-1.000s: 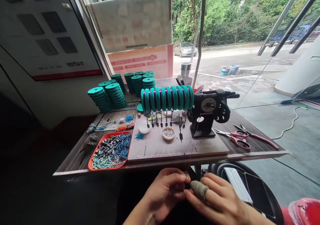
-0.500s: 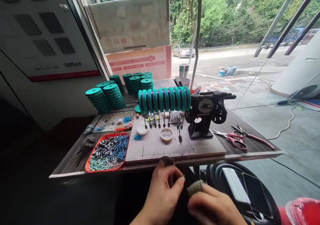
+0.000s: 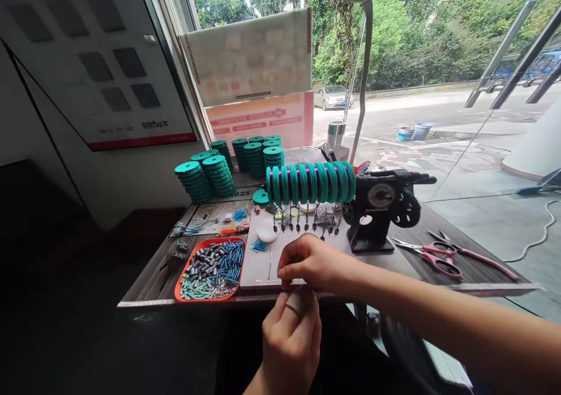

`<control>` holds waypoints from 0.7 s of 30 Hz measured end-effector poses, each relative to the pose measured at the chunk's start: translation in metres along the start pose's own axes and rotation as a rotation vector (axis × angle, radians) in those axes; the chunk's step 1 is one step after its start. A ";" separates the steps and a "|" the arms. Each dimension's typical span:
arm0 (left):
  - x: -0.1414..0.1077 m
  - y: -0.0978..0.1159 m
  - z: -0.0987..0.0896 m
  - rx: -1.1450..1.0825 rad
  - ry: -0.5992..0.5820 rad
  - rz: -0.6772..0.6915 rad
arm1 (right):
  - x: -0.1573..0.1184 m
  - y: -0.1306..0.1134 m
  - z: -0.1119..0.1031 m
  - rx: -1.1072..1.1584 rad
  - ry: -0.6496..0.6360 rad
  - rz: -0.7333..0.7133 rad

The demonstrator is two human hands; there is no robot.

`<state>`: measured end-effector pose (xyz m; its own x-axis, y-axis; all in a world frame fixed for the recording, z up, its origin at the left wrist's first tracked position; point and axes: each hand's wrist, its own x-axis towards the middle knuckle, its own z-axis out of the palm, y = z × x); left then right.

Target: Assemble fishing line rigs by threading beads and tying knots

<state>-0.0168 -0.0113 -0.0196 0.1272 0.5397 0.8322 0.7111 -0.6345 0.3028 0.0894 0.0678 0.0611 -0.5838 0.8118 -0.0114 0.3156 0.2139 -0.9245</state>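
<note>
My left hand (image 3: pixel 291 333) is closed below the board's front edge, with a finger wrap on one finger. Just above it, my right hand (image 3: pixel 309 260) reaches in from the right, thumb and fingertips pinched together close to the left hand. Whatever they hold is too fine to make out. Behind them, a row of green line spools (image 3: pixel 313 183) sits on the shaft of a black hand-cranked winder (image 3: pixel 372 211). Small dark weights (image 3: pixel 305 227) hang below the spools. A white board (image 3: pixel 254 275) lies under the hands' work area; the bead bowl is hidden behind my right hand.
An orange tray (image 3: pixel 177 290) of grey cylinders and blue and green pieces sits left. A thin metal needle-like tool (image 3: pixel 270 263) and a white round dish (image 3: pixel 267 229) lie on the board. Red-handled scissors (image 3: pixel 440 260) and pliers (image 3: pixel 491 259) lie right. Green spool stacks (image 3: pixel 219 176) stand behind.
My right hand has moved up and left across to the left hand, over the board's front edge. My left hand has closed and turned. The view has shifted, so the table sits farther right.
</note>
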 end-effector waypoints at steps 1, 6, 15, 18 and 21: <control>0.005 0.002 -0.003 -0.166 -0.084 -0.173 | -0.007 0.002 0.000 -0.021 0.029 -0.016; 0.026 0.005 -0.009 -1.178 -0.330 -1.570 | -0.074 0.031 -0.002 -0.604 0.434 -0.574; 0.022 0.005 -0.002 -1.455 -0.323 -1.900 | -0.092 0.065 0.020 -0.881 0.449 -0.904; 0.023 0.010 -0.004 -1.443 -0.336 -1.853 | -0.093 0.078 0.028 -0.356 0.420 -0.478; 0.027 0.014 -0.007 -1.247 -0.478 -1.617 | -0.098 0.096 0.039 0.304 0.189 0.075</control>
<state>-0.0085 -0.0102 0.0104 0.2871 0.7994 -0.5278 -0.3640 0.6007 0.7118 0.1478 -0.0128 -0.0417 -0.4094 0.9115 -0.0393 0.0990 0.0016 -0.9951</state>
